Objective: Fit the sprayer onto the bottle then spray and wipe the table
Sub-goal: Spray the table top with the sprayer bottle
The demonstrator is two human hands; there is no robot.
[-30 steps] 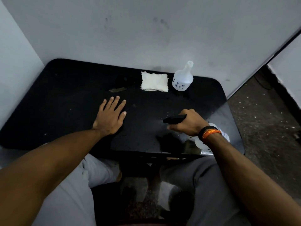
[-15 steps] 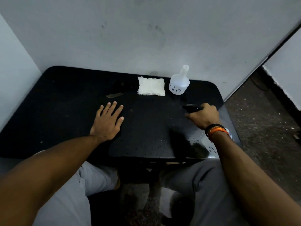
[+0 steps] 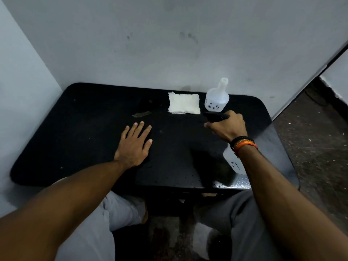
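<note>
1. Gripping the black plastic sprayer [image 3: 215, 116], your right hand [image 3: 228, 127] closes on it, its white bottle [image 3: 234, 162] showing under your wrist.
2. Spread flat, your left hand [image 3: 134, 146] braces the black tabletop [image 3: 84, 132].
3. Folded white cloth [image 3: 184, 105] waits near the wall.

No text, brand or number can be read anywhere. The white bottle [image 3: 216, 98] standing at the back of the worktop [image 3: 94, 129] bears small dark printed marks low on its side, dots and a short stroke, too small to make out. A second bottle [image 3: 234, 162], partly hidden under the right wrist, shows similar dark marks, equally illegible.
</note>
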